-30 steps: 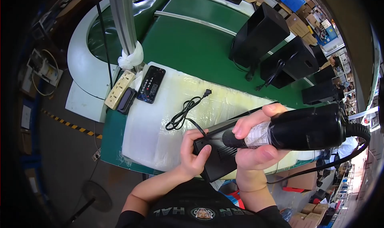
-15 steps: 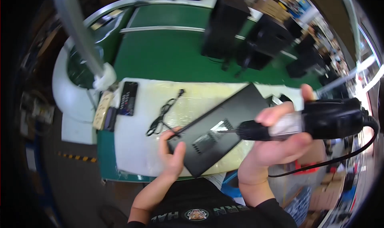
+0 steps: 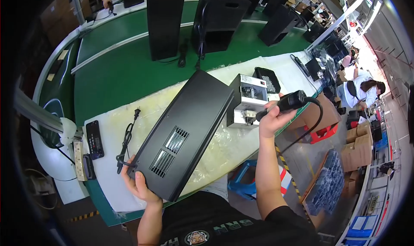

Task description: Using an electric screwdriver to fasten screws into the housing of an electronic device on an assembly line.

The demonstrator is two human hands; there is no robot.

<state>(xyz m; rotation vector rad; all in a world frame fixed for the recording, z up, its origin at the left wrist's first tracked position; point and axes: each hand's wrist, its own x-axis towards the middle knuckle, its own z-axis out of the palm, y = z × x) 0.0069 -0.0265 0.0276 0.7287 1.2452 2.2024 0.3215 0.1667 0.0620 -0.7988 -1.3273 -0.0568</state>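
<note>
A long black metal case (image 3: pixel 185 116) with two slotted vent grilles lies slanted across the padded work surface, one long side raised toward me. My left hand (image 3: pixel 141 188) grips its near-left corner, thumb on top and fingers mostly hidden beneath. From that end runs a black power cord (image 3: pixel 126 138), its plug lying on the surface. In my right hand (image 3: pixel 272 120) is a black electric screwdriver (image 3: pixel 291 101) with a trailing cable. Its nose points toward the front of a white screw feeder (image 3: pixel 241 101); whether the bit touches it, I cannot tell.
A black tray of small screws (image 3: pixel 268 79) sits behind the feeder. At left are a black remote control (image 3: pixel 94 139) and a power strip (image 3: pixel 79 160). Tall black speaker-like cabinets (image 3: pixel 220 21) stand on the green belt (image 3: pixel 116 78). A blue stool (image 3: pixel 243 181) is below the table; other people work farther off.
My right hand has carried the screwdriver off the case's grille and away to the screw feeder. The view has swung right. My left hand still holds the case corner.
</note>
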